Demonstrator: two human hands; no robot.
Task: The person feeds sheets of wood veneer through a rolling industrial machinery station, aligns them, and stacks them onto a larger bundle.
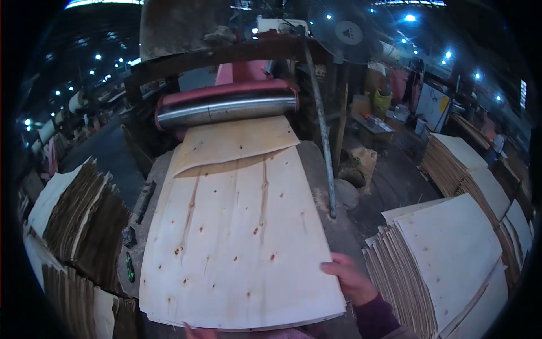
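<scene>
A pale wood veneer sheet (231,248) with dark knots and two brown streaks lies lengthwise in front of me, on top of a stack. My right hand (351,277) grips its right edge near the front corner, thumb on the upper face, other fingers mostly hidden. At the front edge, left of the middle, my left hand (199,333) barely shows; the picture's lower rim cuts it off, so its grip is unclear. Farther off, a second veneer sheet (237,140) overlaps the first, its near edge lifted and wavy. Its far end meets a shiny metal roller (226,108) below a red roller (226,89).
Veneer stacks stand at right (449,248) and left (84,217). A green-and-black utility knife (130,267) and a dark bar (145,201) lie on the left ledge. A slanting pole (322,124) rises right of the sheets, near a fan (345,34). Another person (498,144) is far right.
</scene>
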